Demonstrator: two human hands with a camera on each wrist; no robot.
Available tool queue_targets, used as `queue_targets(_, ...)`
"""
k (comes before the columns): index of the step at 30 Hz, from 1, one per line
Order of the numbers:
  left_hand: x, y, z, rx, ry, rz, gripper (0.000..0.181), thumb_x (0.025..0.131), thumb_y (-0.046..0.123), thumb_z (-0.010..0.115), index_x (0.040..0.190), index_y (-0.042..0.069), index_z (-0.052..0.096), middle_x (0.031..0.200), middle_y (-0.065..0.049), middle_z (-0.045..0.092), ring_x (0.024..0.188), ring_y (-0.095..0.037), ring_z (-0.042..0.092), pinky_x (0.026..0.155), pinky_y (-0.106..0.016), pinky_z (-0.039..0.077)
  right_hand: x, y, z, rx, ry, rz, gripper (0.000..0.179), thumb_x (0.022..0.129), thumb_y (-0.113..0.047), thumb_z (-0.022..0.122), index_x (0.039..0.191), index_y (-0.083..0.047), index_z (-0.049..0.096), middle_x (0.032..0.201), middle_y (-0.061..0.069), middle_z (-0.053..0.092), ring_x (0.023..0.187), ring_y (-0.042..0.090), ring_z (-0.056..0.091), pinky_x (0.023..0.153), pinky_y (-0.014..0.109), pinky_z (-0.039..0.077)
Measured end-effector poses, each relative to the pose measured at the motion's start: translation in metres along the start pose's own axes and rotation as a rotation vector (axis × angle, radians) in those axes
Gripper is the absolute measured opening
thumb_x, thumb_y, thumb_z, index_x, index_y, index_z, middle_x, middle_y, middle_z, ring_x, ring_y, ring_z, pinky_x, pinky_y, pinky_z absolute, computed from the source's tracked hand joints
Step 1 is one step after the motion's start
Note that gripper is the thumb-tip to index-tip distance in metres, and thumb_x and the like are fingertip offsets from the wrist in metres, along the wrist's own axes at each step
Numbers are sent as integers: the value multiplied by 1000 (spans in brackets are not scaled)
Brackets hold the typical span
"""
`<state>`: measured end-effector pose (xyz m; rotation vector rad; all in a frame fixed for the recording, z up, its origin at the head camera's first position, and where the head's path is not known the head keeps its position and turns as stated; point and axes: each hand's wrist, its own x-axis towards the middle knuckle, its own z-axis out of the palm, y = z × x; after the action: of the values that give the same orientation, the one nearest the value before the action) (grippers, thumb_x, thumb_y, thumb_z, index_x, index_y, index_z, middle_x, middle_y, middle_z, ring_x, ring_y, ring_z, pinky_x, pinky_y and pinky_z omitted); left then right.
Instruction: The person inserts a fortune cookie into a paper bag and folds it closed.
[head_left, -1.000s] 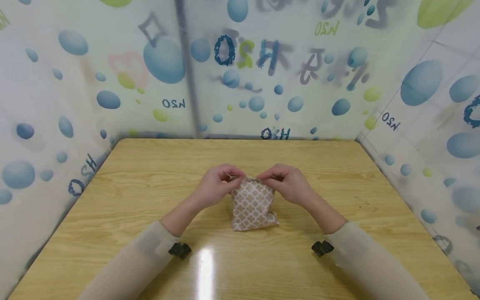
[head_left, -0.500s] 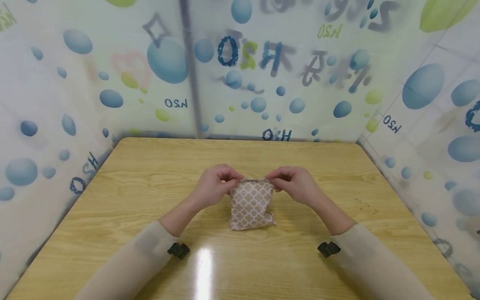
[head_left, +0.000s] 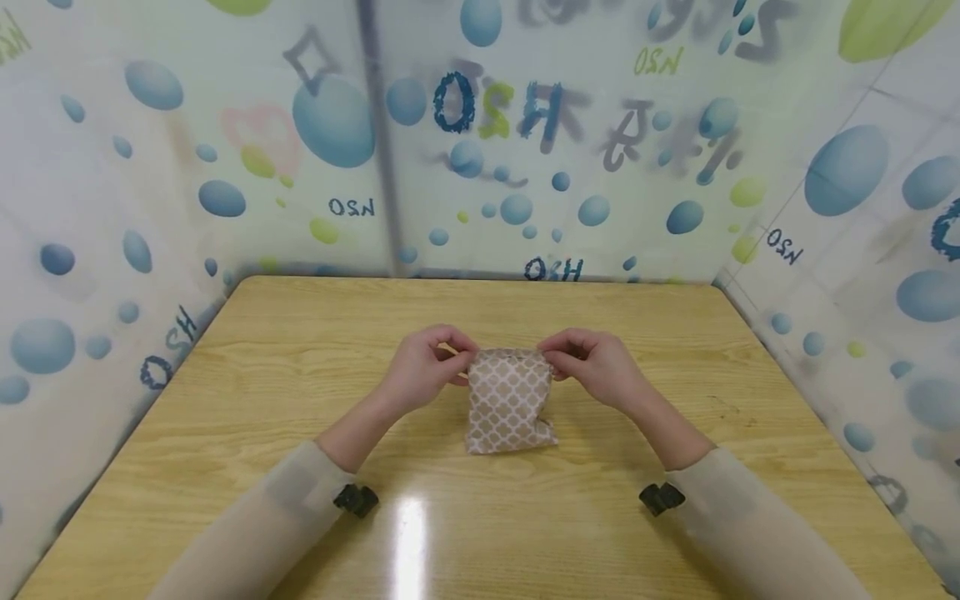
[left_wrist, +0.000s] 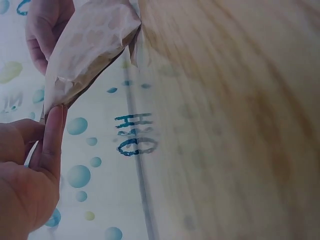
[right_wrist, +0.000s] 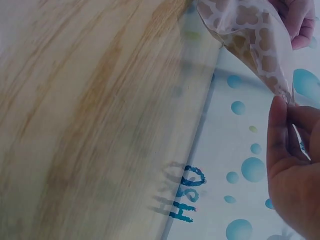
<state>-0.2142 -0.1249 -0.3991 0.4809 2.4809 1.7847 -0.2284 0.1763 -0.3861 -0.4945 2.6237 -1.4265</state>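
Note:
A small tan bag [head_left: 508, 404] with a white lattice pattern stands on the table in front of me. My left hand [head_left: 427, 367] pinches the left corner of its top edge between thumb and fingertips. At the right corner, my right hand [head_left: 592, 367] pinches the same edge in the same way. Between the hands the top edge runs nearly straight, and the bag's lower right corner juts out in a crease. The left wrist view shows the bag [left_wrist: 92, 45] bulging, its corner at the left fingertips. What the bag contains is hidden.
The wood-grain table [head_left: 300, 350] stretches out on all sides of the bag. Walls [head_left: 517, 167] printed with blue and green bubbles stand behind it and at both sides. A bright light reflection lies on the tabletop near the front.
My hands have moved apart, from near the middle of the bag's top edge out to its corners. In the last half second the top edge has risen slightly and the bag has shifted a little right.

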Motion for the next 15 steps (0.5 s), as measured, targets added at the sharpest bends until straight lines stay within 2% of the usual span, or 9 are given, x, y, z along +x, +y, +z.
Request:
queue_targets(3,0,-1,1,9,16,4,8,105,5,72,111,4,77,116,-16,73,85,-18,76,76,-32,69,0,1,-1,18,-12,21,19,108,-17,71,123,-7,79,101,12,77,88,27,73,80,44,68)
queue_targets(6,0,-1,1,16,23,2,8,105,5,72,111,4,78,116,-15,74,84,-17,75,75,-31,69,-1,1,-2,-11,-12,26,14,108,-17,73,116,-9,80,97,13,76,87,32,73,75,43,67)
queue_targets(8,1,-1,1,13,18,-3,8,105,4,72,111,3,78,116,-16,74,85,-17,76,75,-32,69,0,2,-2,-45,-12,19,10,107,-16,73,112,-11,80,96,12,77,85,31,72,74,44,67)
queue_targets(11,4,-2,2,13,-6,-21,8,105,3,72,110,1,78,117,-18,74,87,-17,78,77,-34,69,1,1,-3,-102,-23,8,10,108,-14,72,109,-11,81,94,10,77,80,22,70,75,45,67)
queue_targets(15,10,-4,2,13,-28,-100,9,105,6,72,110,3,79,115,-16,74,86,-18,79,79,-37,69,6,2,-5,-151,-56,35,12,108,-16,70,111,-10,81,93,8,78,80,17,71,79,47,68)
